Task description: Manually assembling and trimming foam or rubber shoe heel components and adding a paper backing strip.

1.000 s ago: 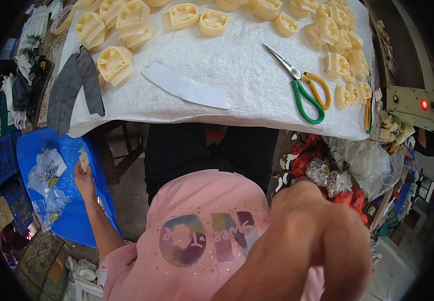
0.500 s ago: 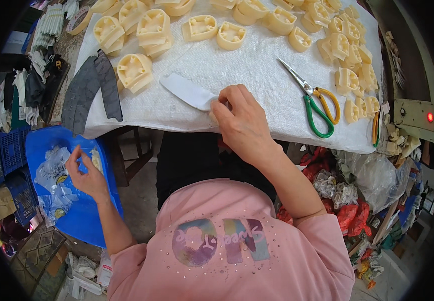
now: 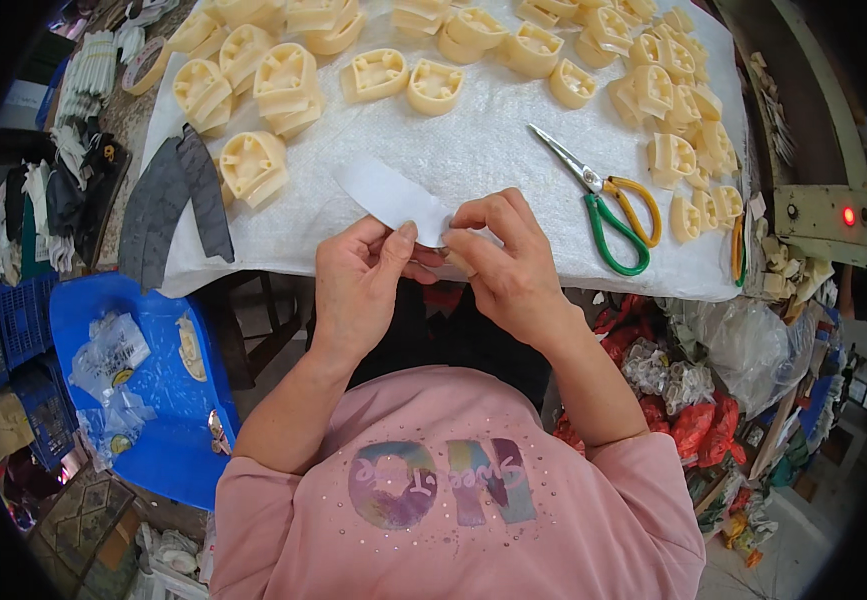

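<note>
A thin white curved strip, its material unclear, is held between both hands just over the table's near edge. My left hand grips it with the thumb on top and the fingers underneath. At the strip's right end, my right hand is closed in a pinch. Something small and cream-coloured shows under the right fingers; its kind cannot be made out. Scissors with one green and one yellow handle lie to the right of the hands. Dark grey curved pieces lie at the table's left edge.
Many cream, D-shaped plastic parts spread over the white woven table cover. A blue chair with clear plastic bags stands at the left. On the right are a machine with a red light and red bags.
My left hand has come from above the blue chair to grip the white strip. The strip is lifted slightly off the table, with my right hand still at its end. The view has shifted slightly.
</note>
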### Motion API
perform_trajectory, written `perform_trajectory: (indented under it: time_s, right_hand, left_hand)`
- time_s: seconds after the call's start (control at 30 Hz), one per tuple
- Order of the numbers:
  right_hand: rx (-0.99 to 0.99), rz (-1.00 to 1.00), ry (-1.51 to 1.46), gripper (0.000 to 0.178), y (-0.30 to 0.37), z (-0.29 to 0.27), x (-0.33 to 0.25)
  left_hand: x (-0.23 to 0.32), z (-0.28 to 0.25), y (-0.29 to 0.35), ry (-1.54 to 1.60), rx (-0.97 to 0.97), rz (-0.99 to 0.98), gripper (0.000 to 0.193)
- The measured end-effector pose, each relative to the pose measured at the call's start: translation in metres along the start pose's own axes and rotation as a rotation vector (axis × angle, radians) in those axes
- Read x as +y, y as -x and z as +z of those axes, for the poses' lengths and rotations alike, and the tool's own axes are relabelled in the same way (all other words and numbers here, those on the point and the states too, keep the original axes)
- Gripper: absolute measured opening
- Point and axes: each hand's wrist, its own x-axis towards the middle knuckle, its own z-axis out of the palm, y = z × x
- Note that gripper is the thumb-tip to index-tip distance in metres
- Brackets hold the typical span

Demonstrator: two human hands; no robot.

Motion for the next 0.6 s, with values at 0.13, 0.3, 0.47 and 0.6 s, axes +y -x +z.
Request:
perform_trajectory:
  time_s: [0.13,0.3,0.47,0.6]
  right_hand:
    - [0.045,0.105,-0.216,0.037,0.002,-0.013,-0.004]
    - [0.103,0.154,-0.24,0.041,-0.006,-0.012,-0.002]
    - [0.067,0.186,-0.365,0.042,-0.001,-0.014,0.0]
    - [0.033,0.176,-0.413,0.042,-0.002,-0.015,-0.002]
  left_hand:
    - [0.0,0.001,-0.003,-0.139,-0.008,0.039,0.019]
    - [0.006,0.01,-0.004,-0.099,-0.094,0.144,0.017]
    - [0.008,0.012,-0.005,-0.117,-0.144,0.185,0.014]
    - [0.011,0.012,-0.004,-0.156,-0.14,0.183,0.013]
